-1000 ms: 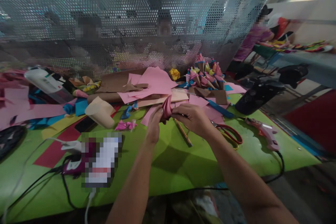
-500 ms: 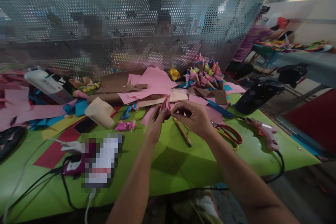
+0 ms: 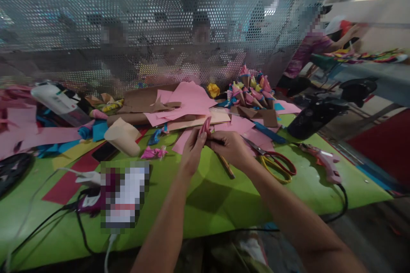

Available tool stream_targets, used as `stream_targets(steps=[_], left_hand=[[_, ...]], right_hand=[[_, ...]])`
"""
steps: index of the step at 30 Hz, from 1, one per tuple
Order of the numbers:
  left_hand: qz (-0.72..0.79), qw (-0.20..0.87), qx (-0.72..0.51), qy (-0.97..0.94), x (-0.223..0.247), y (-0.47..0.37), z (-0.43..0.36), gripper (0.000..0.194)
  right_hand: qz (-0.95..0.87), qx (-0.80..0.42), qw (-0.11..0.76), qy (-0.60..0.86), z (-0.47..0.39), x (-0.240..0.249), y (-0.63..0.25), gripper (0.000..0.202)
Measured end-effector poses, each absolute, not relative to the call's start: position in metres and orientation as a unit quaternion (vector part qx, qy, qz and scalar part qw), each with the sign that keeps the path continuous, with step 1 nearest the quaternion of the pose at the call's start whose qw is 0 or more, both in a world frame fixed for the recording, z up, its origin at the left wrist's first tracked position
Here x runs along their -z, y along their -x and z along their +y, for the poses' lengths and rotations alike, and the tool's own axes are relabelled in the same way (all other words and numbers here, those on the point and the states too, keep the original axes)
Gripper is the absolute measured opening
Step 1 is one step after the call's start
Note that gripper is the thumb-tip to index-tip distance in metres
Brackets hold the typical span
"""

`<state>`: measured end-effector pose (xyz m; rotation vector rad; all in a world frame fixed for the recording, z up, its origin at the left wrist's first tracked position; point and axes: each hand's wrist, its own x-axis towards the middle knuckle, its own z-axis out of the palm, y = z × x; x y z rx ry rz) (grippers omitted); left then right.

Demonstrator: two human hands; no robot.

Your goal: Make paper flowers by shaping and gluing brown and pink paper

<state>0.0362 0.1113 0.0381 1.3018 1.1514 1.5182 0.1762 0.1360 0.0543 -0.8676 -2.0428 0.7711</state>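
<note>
My left hand is closed around a piece of folded pink paper, whose pointed, pleated top rises above the thumb. Pressed against the lower right side of this paper are the pinched fingers of my right hand; exactly what lies between their tips is hidden. Under the right hand, a pencil lies on the green table. Scissors with red and yellow handles rest just to the right of that hand. Pink paper sheets are spread behind both hands.
A pink glue gun with a black cord lies at the right. Behind stands a cluster of pink-topped paper cones. On the left are a phone, a power strip, cables and a cream paper roll. A person sits far right.
My right hand has moved slightly left and down, closing in on the base of the pink paper, and more of the scissors shows. The left hand has shifted slightly right with the paper.
</note>
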Motion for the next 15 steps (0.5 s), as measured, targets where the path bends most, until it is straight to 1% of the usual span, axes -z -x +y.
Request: stream_targets(steps=[4, 7, 11, 15], left_hand=[[0.453, 0.411, -0.603, -0.513, -0.035, -0.036, 0.112, 0.042], [0.476, 0.419, -0.602, -0.485, -0.030, -0.034, 0.114, 0.043], [0.493, 0.433, -0.609, -0.445, -0.026, -0.031, 0.116, 0.046], [0.495, 0.448, -0.617, -0.417, -0.027, -0.030, 0.117, 0.050]], right_hand=[[-0.783, -0.321, 0.412, 0.337, 0.137, -0.054, -0.176, 0.020], [-0.784, -0.309, 0.431, 0.321, 0.137, -0.055, -0.179, 0.016], [-0.796, -0.278, 0.449, 0.296, 0.140, -0.055, -0.184, 0.010], [-0.827, -0.204, 0.444, 0.279, 0.143, -0.054, -0.190, 0.014]])
